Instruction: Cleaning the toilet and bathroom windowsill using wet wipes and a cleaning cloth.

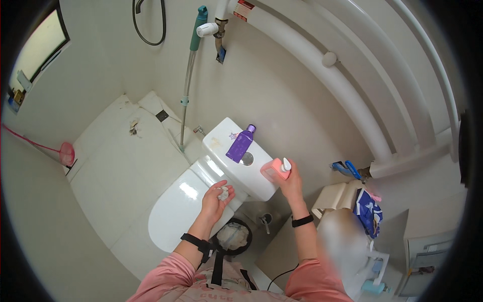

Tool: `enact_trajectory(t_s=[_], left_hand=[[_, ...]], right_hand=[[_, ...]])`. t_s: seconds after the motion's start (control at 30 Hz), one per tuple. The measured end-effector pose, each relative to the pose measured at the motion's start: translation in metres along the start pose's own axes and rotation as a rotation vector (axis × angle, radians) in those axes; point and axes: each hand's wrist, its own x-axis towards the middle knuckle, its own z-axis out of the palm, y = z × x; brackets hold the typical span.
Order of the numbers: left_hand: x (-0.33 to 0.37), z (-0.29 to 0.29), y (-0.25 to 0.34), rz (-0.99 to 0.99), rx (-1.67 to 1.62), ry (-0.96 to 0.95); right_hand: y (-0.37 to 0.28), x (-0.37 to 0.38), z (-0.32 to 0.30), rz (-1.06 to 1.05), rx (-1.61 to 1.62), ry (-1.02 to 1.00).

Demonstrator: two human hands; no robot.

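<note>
My right hand (293, 182) is wrapped round a pink pump bottle (274, 170) with a white pump head, at the right end of the toilet tank (261, 186). Whether the bottle's base rests on the tank lid I cannot tell. Palm up and fingers curled, my left hand (211, 202) cups a small white lump (223, 193) over the front of the tank; it could be foam or crumpled tissue. A purple bottle (239, 147) lies on the tank lid beside the round flush button (246, 158).
The toilet lid (173, 214) is down. A black-rimmed waste bin (234, 236) with a bag stands below my left forearm. Behind rises a white radiator (322, 65); a green-handled brush-like wand (197, 30) hangs on the wall. A beige container (334, 196) and a blue packet (369, 214) sit at right.
</note>
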Motion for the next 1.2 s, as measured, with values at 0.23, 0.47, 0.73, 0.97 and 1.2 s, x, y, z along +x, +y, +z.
enact_trajectory(t_s=[0.23,0.47,0.73,0.97,1.2], left_hand=[[-0.001,-0.002,0.013,0.016,-0.014,0.028],[-0.005,-0.022,0.019,0.065,-0.035,0.037],[-0.035,-0.076,0.049,0.159,-0.094,0.138],[-0.031,-0.066,0.05,0.146,-0.08,0.095],[-0.024,-0.051,0.035,0.079,-0.044,0.051]], right_hand=[[-0.05,-0.06,0.005,0.179,0.089,-0.006],[-0.052,0.052,0.153,0.091,-0.161,0.167],[-0.077,0.079,0.174,0.554,-0.19,-0.019],[-0.035,0.049,0.173,0.461,0.222,0.155],[-0.006,-0.02,0.161,0.509,0.57,0.404]])
